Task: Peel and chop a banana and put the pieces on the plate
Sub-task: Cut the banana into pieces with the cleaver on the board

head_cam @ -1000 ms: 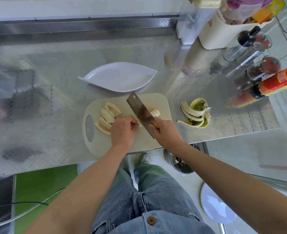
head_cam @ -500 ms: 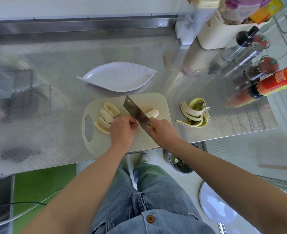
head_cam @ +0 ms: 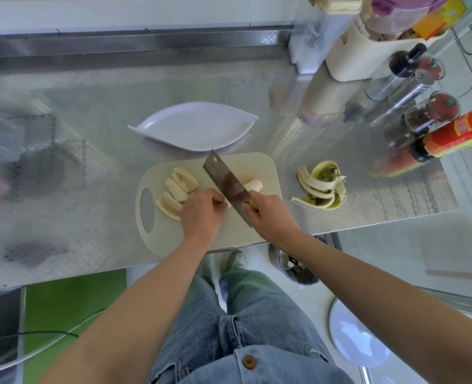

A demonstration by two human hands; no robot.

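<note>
1. Chopping is the step in hand. The right hand is clenched round the handle of the cleaver, and the blade slants from that hand away and to its left across the cutting board.
2. The left hand sits just left of the blade with its fingers curled and their tips close to the steel. It appears to pinch the near end of the banana - the contact itself is hidden under knuckles and blade.
3. The banana's long axis is what matters. It runs from the left fingertips out to their right, passes under the cleaver, and shows again as a pale stub just beyond the right hand's knuckles. The blade crosses that axis obliquely rather than squarely.
4. My judgement is that the next cut has to land between the left fingertips and that free end. Little length remains, so the holding fingers are very near the edge - they are the thing most at risk.
5. The cut pieces lie on the board, just left of and beyond the left hand. The plate sits beyond both hands, past the board's far edge, with nothing on it. The peel lies off the board, to the right of the right hand.
</note>
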